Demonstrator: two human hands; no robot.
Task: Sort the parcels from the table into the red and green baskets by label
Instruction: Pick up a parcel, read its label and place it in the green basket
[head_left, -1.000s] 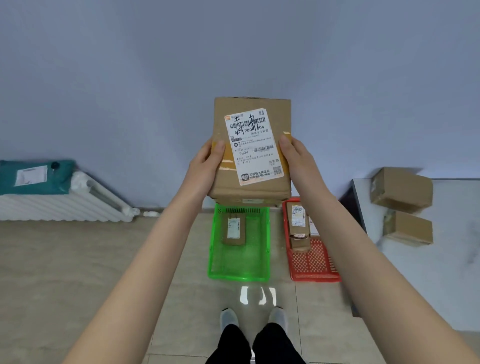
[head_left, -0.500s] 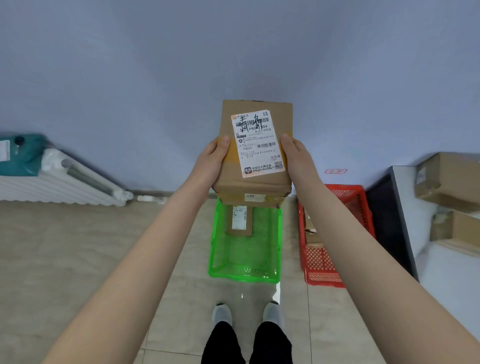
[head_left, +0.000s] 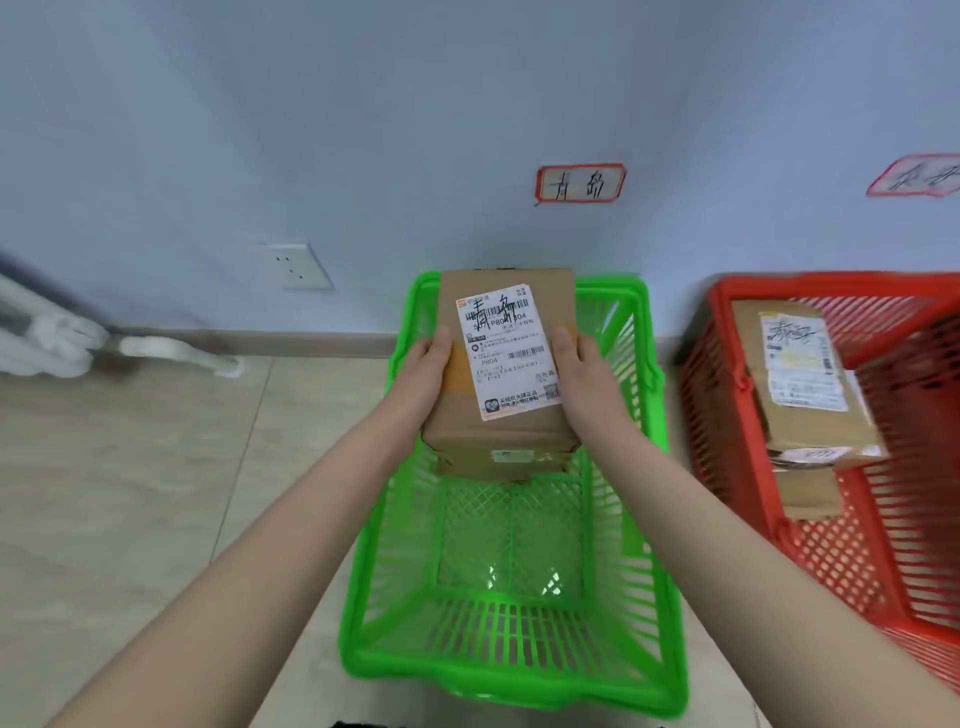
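Glossy beige floor (head_left: 130, 493) tiles are meeting a pale blue wall (head_left: 363, 130). Left hand (head_left: 426, 376) and right hand (head_left: 589, 382) are gripping a labelled cardboard box (head_left: 506, 364) by its sides, fingers (head_left: 440, 340) clasping it, over the far end of the green basket (head_left: 395, 571), a plastic lattice. The red basket (head_left: 727, 415) is standing just beside it.

Cardboard parcel (head_left: 506, 364): brown box, white shipping label face up, black handwritten characters across the label's top. Left hand (head_left: 426, 369) and right hand (head_left: 587, 374) grip its two sides and hold it over the far end of the green basket (head_left: 374, 519). Red basket (head_left: 727, 415): just right of the green one. A labelled parcel (head_left: 800, 395) lies along its left wall, stacked on another box.
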